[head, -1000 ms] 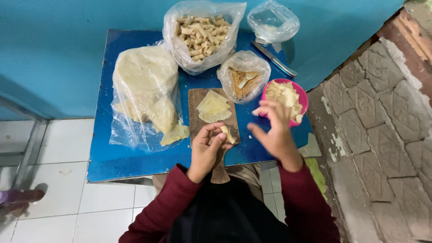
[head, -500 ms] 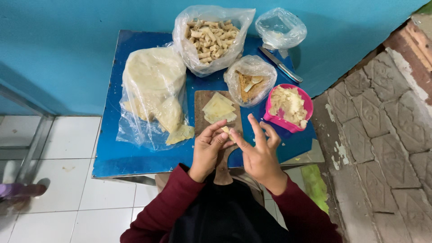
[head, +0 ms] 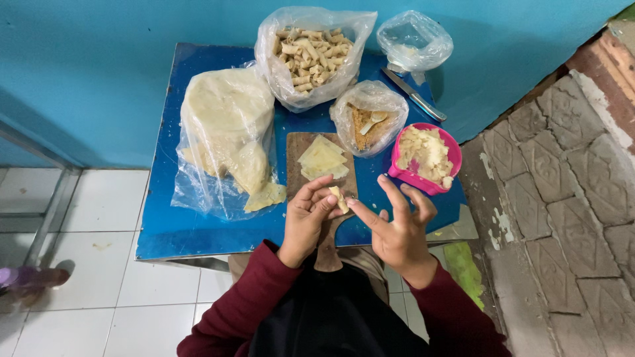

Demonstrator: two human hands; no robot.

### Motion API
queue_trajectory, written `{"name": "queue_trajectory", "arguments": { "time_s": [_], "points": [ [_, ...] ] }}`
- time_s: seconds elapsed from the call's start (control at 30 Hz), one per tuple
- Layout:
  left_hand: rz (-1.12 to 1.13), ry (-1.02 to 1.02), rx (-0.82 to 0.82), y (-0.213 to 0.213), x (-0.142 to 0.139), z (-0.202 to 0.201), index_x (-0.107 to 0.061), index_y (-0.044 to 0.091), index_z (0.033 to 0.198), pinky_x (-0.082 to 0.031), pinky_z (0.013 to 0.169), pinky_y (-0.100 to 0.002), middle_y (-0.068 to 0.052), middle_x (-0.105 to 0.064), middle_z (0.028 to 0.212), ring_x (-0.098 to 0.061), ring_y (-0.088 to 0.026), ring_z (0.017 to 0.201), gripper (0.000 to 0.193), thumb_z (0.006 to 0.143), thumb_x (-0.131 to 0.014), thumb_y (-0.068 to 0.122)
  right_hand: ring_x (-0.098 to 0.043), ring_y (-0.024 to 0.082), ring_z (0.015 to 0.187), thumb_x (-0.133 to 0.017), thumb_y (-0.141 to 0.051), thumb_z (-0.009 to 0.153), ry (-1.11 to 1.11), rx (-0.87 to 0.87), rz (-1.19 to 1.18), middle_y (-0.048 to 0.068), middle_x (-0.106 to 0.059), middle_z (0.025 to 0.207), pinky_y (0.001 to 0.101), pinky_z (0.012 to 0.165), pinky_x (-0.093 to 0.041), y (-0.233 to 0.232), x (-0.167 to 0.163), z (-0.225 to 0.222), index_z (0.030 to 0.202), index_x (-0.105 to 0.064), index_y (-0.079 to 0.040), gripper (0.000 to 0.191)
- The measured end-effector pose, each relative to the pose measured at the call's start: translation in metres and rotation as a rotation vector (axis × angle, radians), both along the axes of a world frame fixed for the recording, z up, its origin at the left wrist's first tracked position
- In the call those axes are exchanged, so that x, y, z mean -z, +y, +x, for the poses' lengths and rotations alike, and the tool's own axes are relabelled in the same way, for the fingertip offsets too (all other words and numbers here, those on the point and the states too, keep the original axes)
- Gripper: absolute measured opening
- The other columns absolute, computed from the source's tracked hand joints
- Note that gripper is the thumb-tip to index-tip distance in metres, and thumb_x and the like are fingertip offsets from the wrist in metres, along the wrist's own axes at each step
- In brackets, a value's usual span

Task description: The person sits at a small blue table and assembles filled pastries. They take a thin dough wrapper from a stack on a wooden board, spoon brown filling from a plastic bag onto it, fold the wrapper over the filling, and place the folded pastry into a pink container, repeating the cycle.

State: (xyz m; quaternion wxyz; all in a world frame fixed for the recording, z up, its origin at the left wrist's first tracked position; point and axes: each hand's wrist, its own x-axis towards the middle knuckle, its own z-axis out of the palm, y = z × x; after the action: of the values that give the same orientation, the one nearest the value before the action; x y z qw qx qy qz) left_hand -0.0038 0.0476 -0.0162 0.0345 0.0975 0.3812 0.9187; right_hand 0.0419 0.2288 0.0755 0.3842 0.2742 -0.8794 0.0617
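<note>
Fingers [head: 324, 201] of the left hand [head: 305, 221] are pinching a small roll [head: 338, 198] above the board [head: 321, 165]; the right hand [head: 397, 228] is hovering spread and empty. Pinching gently should be keeping the wrapper intact.

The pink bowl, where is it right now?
In the head view, the pink bowl sits at the blue table's right edge, right of the wooden board, just beyond the right hand.
</note>
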Motion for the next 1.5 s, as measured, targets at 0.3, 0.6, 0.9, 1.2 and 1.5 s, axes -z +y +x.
{"name": "queue_trajectory", "arguments": {
  "time_s": [0.3, 0.6, 0.9, 1.2, 1.5],
  "points": [
    [-0.004, -0.023, 0.018, 0.000, 0.001, 0.000, -0.052, -0.001, 0.145, -0.060, 0.083, -0.028, -0.009, -0.073, 0.110, -0.071, -0.014, 0.096, 0.046, 0.100, -0.064, 0.000, -0.039, 0.030, 0.125, -0.054, 0.012, 0.084, 0.097, 0.042, 0.117, 0.006, -0.047, 0.155, 0.0442, 0.105, -0.028, 0.000, 0.004, -0.011, 0.132, -0.074, -0.038, 0.072],
    [0.026, -0.004, 0.011, 0.000, 0.002, 0.000, -0.050, -0.001, 0.148, -0.061, 0.084, -0.028, -0.007, -0.070, 0.108, -0.069, -0.013, 0.095, 0.049, 0.101, -0.065, 0.000, -0.039, 0.027, 0.126, -0.058, 0.011, 0.085, 0.102, 0.036, 0.198, 0.003, -0.049, 0.157, 0.0423, 0.103, -0.028, 0.012, -0.004, -0.011, 0.130, -0.075, -0.036, 0.067],
    [0.013, -0.002, 0.031, -0.001, 0.000, 0.001, -0.048, -0.001, 0.149, -0.060, 0.082, -0.026, -0.007, -0.070, 0.107, -0.069, -0.013, 0.092, 0.051, 0.100, -0.065, 0.000, -0.038, 0.029, 0.125, -0.059, 0.011, 0.087, 0.099, 0.028, 0.172, 0.005, -0.048, 0.156, 0.0437, 0.104, -0.028, 0.012, 0.001, -0.012, 0.134, -0.074, -0.037, 0.069],
    [0.026, 0.067, -0.053, 0.003, 0.003, 0.002, -0.045, -0.002, 0.145, -0.060, 0.086, -0.029, -0.010, -0.068, 0.112, -0.072, -0.019, 0.107, 0.047, 0.101, -0.061, -0.003, -0.040, 0.028, 0.125, -0.062, 0.006, 0.087, 0.090, -0.010, 0.200, 0.003, -0.050, 0.156, 0.0436, 0.100, -0.028, 0.005, -0.003, -0.012, 0.129, -0.075, -0.034, 0.060],
    [0.001, 0.125, -0.069, 0.009, 0.011, 0.002, -0.053, -0.005, 0.137, -0.060, 0.098, -0.034, -0.015, -0.069, 0.120, -0.070, -0.022, 0.115, 0.036, 0.102, -0.060, -0.005, -0.042, 0.032, 0.126, -0.063, 0.004, 0.088, -0.035, -0.021, 0.065, 0.008, -0.048, 0.156, 0.0465, 0.106, -0.026, 0.002, -0.002, -0.011, 0.126, -0.076, -0.034, 0.056]
  ]
}}
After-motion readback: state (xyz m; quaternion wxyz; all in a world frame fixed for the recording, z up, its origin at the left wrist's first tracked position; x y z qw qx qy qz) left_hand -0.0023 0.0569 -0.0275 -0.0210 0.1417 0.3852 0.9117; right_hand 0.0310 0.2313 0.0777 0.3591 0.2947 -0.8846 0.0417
